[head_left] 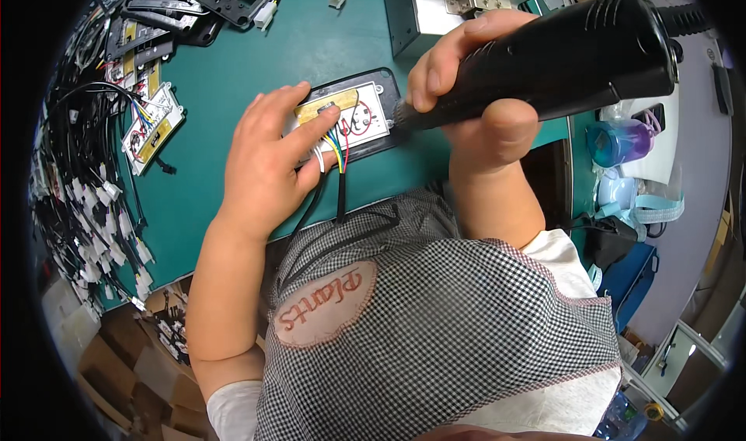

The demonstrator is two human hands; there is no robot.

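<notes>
My left hand (272, 142) grips a white rectangular wired module (365, 126) that sits on a black plate (381, 77). The index finger presses near its connector, and the thumb lies beside the coloured wires (343, 155). Those wires run into a black cable (341, 196) toward the table's near edge. My right hand (478, 91) is wrapped round a black corded electric screwdriver (559, 60), held slanting. Its blurred tip is at the module's right end, by the mounting tab; whether it touches a screw cannot be made out.
Another wired white module (153, 126) lies to the left on the green table (210, 208). Many cables with white connectors (97, 216) hang along the left edge. Black plates (171, 13) are piled at the back left. A metal box (435, 13) stands behind; a blue-purple cup (618, 142) is at right.
</notes>
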